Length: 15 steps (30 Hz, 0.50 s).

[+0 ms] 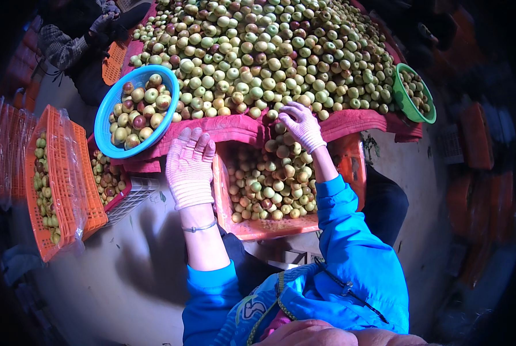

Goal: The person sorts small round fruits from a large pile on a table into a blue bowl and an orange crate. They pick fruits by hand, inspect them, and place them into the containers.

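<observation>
My left hand (pixel 191 168), in a striped knit glove, is raised beside the left wall of an orange plastic crate (pixel 266 229). Its fingers are extended, with nothing visible in them. In a matching glove, my right hand (pixel 302 126) reaches over the near edge of a heap of jujube-like fruits (pixel 258 56), fingers apart and slightly curled. No fruit shows in its grasp. Below it, green and reddish fruits (pixel 275 181) run down from a gap in the red cloth (pixel 227 127) into the crate in front of my lap.
A blue basket (pixel 175 93) of redder fruits sits at the heap's left corner, a green basket (pixel 398 93) at the right. Left stand a plastic-wrapped orange crate (pixel 70 173) and a grey crate (pixel 134 194). Another person's gloved hand (pixel 104 21) shows upper left.
</observation>
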Available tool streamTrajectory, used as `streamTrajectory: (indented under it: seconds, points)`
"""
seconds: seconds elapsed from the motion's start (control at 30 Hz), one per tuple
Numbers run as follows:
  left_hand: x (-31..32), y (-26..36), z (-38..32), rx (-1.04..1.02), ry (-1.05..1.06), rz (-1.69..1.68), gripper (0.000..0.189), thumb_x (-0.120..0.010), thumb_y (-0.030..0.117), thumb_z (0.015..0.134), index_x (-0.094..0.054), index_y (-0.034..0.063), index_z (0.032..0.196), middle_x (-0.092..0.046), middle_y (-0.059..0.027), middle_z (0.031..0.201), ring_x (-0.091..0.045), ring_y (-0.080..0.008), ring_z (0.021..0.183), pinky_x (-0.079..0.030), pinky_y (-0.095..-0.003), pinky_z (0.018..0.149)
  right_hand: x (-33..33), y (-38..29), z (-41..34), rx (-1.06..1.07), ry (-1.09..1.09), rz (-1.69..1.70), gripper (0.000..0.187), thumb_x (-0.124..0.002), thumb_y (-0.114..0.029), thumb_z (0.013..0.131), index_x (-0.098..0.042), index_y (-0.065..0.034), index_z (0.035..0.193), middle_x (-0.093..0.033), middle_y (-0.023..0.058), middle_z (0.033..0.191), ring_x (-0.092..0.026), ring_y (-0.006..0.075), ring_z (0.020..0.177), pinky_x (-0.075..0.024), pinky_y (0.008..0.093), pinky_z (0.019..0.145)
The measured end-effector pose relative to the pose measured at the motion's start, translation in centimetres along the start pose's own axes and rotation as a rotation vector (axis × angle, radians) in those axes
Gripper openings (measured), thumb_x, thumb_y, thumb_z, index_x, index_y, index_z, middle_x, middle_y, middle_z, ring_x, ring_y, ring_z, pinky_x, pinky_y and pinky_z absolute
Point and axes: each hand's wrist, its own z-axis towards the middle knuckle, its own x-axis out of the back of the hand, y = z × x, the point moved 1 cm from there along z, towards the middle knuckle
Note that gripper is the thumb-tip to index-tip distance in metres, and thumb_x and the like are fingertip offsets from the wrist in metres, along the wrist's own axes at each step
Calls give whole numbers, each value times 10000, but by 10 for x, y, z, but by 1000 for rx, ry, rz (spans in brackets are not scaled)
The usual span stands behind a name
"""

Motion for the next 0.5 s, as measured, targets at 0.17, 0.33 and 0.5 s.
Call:
streamTrajectory:
  seconds: [0.17,0.33,0.5]
  points:
    - [2,1,2,10,-37,-11,378,-433,293,1010,-615,9,1179,-674,-182,1111,-654,-316,996,-519,-472,924,-2,20,65,44,124,-26,343,-645,-305,875,-669,-176,1192,-604,85,1273,-561,280,1198,-474,379,985]
    - [2,-1,6,60,-133,-50,420,-370,286,1025,-596,-21,1202,-655,-204,1150,-635,-342,1048,-494,-493,970,-34,-4,112,330,-114,-557,451,-610,-454,847,-577,-324,1278,-536,18,1319,-564,273,1150,-487,459,927]
    - [0,1,10,88,-115,-99,425,-376,284,1007,-595,-25,1201,-652,-222,1156,-646,-371,1018,-501,-518,953,-40,-16,133,274,-366,-672,474,-601,-520,865,-557,-263,1261,-617,100,1184,-607,314,1097,-513,459,874]
